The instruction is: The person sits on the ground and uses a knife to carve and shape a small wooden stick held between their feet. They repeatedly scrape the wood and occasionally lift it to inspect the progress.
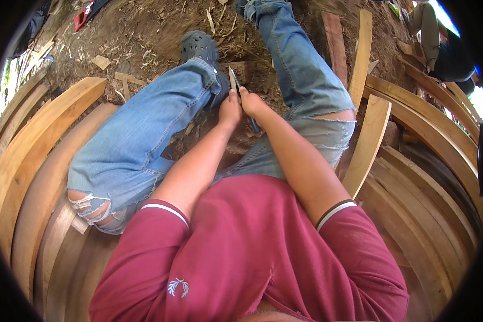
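Both my hands are close together between my knees. My left hand [230, 110] is closed around a short pale wooden stick [232, 76], whose end points away from me. My right hand [253, 103] grips a knife; its dark handle [255, 126] sticks out below the fist. The narrow blade [236, 80] lies right along the stick, and I cannot tell exactly where the two touch. Most of the stick's lower part is hidden in my left fingers.
Curved wooden planks [59, 115] lie to my left, and more boards [413, 177] to my right. One upright board [367, 142] is beside my right knee. Wood shavings litter the dirt floor [145, 32]. A dark clog [199, 47] is ahead. Another person [448, 59] sits at far right.
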Motion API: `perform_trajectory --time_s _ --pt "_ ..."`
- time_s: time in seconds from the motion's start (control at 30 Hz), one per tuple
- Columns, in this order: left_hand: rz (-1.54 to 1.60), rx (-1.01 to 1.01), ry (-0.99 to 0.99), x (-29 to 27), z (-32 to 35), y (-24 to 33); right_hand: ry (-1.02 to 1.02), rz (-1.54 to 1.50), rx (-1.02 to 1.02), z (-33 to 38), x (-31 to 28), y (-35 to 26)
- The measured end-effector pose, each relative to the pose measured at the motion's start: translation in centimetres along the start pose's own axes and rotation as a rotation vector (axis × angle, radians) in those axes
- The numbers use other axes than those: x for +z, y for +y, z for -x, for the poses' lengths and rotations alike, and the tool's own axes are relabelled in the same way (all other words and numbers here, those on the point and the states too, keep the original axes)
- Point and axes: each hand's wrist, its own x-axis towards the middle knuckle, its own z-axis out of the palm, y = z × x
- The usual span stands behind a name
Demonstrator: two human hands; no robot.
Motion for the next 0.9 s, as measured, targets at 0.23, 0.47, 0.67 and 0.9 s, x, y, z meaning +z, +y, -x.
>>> perform_trajectory --time_s 0.23,0.47,0.67,0.9 --pt "0.018 0.020 0.047 0.2 0.0 0.0 0.013 -0.008 0.061 3.1 -0.6 -2.1" --pt "0.036 -0.009 -0.009 0.0 0.3 0.7 0.024 -0.028 0.009 1.3 -0.3 -0.6" --pt "0.032 -0.013 0.019 0.1 0.2 0.5 -0.049 -0.066 0.074 2.8 -0.6 -1.8" --pt "-0.026 -0.013 0.030 -0.2 -0.3 -0.5 -0.066 -0.094 0.155 4.0 -0.6 -2.4"
